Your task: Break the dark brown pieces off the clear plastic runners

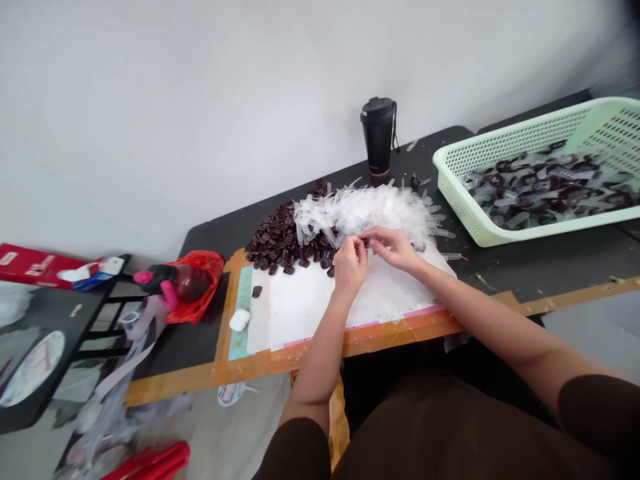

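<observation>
My left hand [351,262] and my right hand [393,247] meet over the white sheet [300,303], fingertips pinched together around a small dark brown piece [365,242]. To their left lies a heap of dark brown pieces [280,237], with one loose piece [257,291] apart from it. Just behind my hands spreads a pile of translucent white strips [370,208]. The light green basket [500,235] at the right holds many dark pieces with translucent strips [545,183]. How each hand shares the grip is too small to tell.
A black tumbler [379,137] stands behind the strips. On the left are a white case [239,320], a bottle [190,285] on a red bag [213,267], and a red box [35,265]. Brown tape [175,383] lines the black table's front edge.
</observation>
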`<state>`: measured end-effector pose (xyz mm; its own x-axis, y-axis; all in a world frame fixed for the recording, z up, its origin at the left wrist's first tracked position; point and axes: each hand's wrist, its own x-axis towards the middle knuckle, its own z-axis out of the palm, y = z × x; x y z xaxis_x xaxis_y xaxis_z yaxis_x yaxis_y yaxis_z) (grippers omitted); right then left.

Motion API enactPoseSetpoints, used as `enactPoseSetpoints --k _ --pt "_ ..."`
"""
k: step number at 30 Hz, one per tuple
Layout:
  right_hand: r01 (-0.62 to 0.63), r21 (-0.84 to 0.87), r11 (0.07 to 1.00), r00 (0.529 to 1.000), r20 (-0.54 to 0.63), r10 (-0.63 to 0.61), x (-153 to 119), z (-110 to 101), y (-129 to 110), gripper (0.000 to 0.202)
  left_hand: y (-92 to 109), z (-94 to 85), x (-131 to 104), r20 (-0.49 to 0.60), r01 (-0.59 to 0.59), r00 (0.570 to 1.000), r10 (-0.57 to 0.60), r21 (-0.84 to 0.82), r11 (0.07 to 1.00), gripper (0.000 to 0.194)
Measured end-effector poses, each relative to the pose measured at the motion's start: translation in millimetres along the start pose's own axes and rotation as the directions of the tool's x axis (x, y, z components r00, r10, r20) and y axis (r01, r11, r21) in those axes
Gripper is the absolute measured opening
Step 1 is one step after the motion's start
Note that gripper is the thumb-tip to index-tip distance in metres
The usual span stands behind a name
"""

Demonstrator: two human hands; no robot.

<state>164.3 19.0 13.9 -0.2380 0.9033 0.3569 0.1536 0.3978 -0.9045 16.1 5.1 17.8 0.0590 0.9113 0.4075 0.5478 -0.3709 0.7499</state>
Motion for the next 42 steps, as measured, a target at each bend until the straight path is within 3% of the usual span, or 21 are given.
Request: enactPoseSetpoints --k 6,10,12,14,17,20,24,28,31,37,42 --pt "0.004 -0.081 0.997 1.000 0.000 -0.004 5 -1 4 0.019 2 1.2 -3 -0.049 0.069 0.996 -0.068 0.002 0.998 0.009" --pt "0.103 -0.119 0.987 0.993 -0.042 -0.109 7 -6 3 0.016 -2 3.1 -1 0.021 0.121 0.993 -0.119 -0.252 0.960 0.014" --pt "0.104 -0.069 0.992 0.992 -0.071 -0.109 7 -7 0 0.015 -3 4.5 2 0.083 0.215 0.976 -0.200 -0.477 0.852 0.023" --pt "0.070 -0.005 0.998 0.994 -0.082 -0.070 7 -7 -1 0.015 -3 4.9 5 0.198 0.352 0.934 -0.298 -0.649 0.675 0.031" --pt "-0.002 0.093 0.996 0.996 -0.094 0.011 6 -4 -1 0.019 -2 3.4 9 0.367 0.499 0.862 -0.349 -0.732 0.464 0.036" --pt "-0.020 0.132 0.991 0.996 -0.088 0.032 5 0 -1 0.023 -1 1.7 10 0.404 0.527 0.840 -0.362 -0.767 0.367 0.035" --pt "0.017 0.040 0.999 0.993 -0.118 -0.012 3 0 -7 0.022 -1 2.9 9 0.459 0.566 0.810 -0.365 -0.775 0.281 0.037" --pt "-0.069 0.145 0.987 0.960 -0.258 0.105 3 -2 -10 0.025 1 6.1 7 0.567 0.654 0.753 -0.334 -0.705 0.276 0.040" --pt "-0.075 0.211 0.975 0.951 -0.278 0.133 6 -3 -10 0.027 2 6.6 6 0.570 0.651 0.756 -0.321 -0.702 0.288 0.042" --pt "-0.249 0.472 0.846 0.950 -0.052 0.308 10 -7 -7 0.032 -5 5.6 9 0.443 0.580 0.802 -0.402 -0.739 0.344 0.042" --pt "-0.372 0.608 0.702 0.922 0.155 0.354 10 -10 -8 0.032 -11 6.3 11 0.332 0.479 0.861 -0.386 -0.786 0.391 0.036"
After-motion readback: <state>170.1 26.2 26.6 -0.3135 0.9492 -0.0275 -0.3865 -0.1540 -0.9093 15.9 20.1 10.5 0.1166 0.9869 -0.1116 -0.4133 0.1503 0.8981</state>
